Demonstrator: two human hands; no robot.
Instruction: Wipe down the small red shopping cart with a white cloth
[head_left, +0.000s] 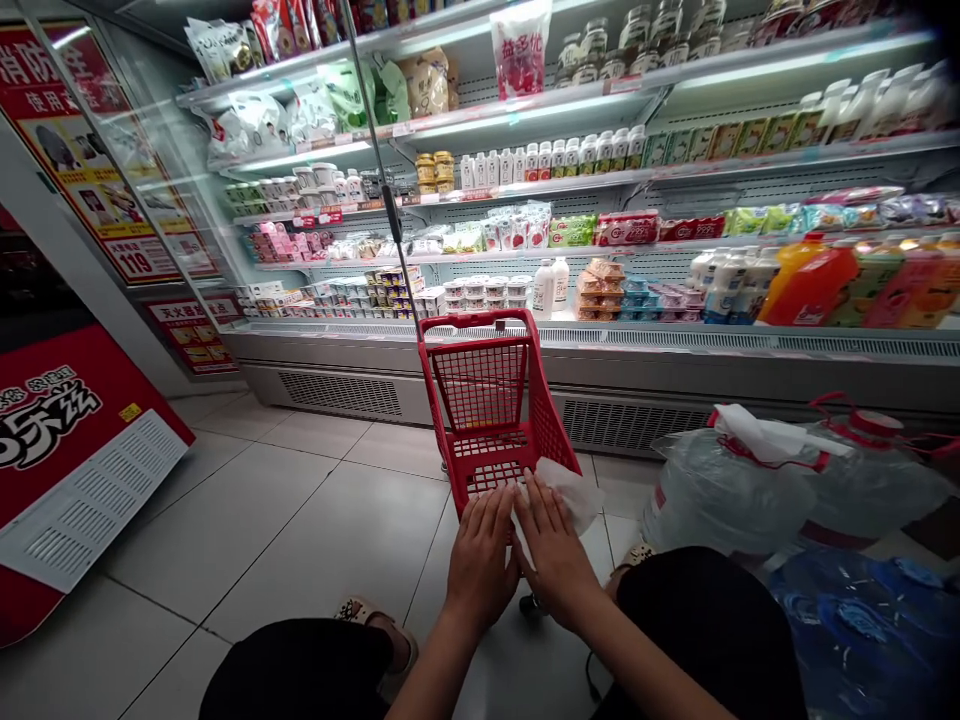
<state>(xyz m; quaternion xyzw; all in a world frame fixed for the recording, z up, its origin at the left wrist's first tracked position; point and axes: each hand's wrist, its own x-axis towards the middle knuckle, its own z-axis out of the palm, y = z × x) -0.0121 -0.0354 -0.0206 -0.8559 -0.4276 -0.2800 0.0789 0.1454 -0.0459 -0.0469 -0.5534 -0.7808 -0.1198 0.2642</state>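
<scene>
White sheet (576, 497) beneath straight right fingers (541, 508).

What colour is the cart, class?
The cart is red; the head view shows it best.

"119" and "消防" on the fire-safety poster (90, 155) that I read far beyond my left hand (482, 555), "灭火器" on the red sign (191, 330) beneath, "乐兹" on the red cabinet (112, 430) left of that hand, "益多优" on the pouch (520, 55) high beyond my right hand (553, 550)

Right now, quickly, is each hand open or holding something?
Left hand: open, fingers extended, at the red cart.
Right hand: fingers extended over a white sheet; grip cannot be told.
</scene>
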